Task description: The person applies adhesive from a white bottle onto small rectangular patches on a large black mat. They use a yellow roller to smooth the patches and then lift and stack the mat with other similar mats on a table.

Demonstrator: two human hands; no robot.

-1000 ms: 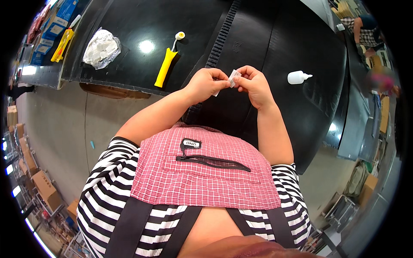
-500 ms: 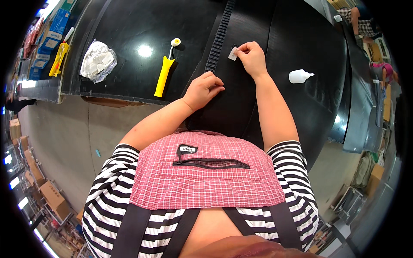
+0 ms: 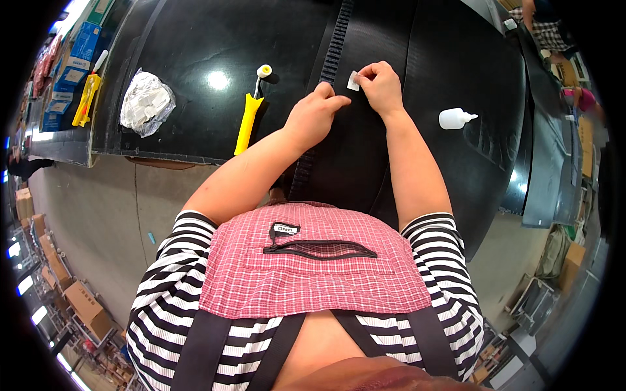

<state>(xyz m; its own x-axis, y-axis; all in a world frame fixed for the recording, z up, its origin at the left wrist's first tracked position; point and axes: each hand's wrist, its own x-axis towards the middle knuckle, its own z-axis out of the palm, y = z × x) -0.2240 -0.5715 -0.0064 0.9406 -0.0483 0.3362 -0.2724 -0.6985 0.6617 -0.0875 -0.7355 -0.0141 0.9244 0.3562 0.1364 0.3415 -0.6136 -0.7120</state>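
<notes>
My right hand (image 3: 379,88) pinches a small, flat white piece (image 3: 353,81) between thumb and fingers, just above a black sheet (image 3: 365,140). To its left, my left hand (image 3: 310,117) lies over a dark ribbed strip (image 3: 335,49) that runs away from me along the sheet. Its thumb points right, apart from the bent index finger, and nothing shows between them. The other left fingers are curled and partly hidden. A white squeeze bottle (image 3: 456,118) lies on its side right of my right hand.
Left of my hands lies a yellow-handled roller (image 3: 246,124), then a crumpled clear-and-white plastic bundle (image 3: 147,103). Another yellow tool (image 3: 87,98) lies near blue boxes (image 3: 82,49) at far left. Cardboard boxes (image 3: 88,309) stand at lower left. Other people are at the far right.
My left hand has moved forward and slightly right along the strip, nearer my right hand, and its thumb has spread. The right hand keeps the white piece, now turned slightly.
</notes>
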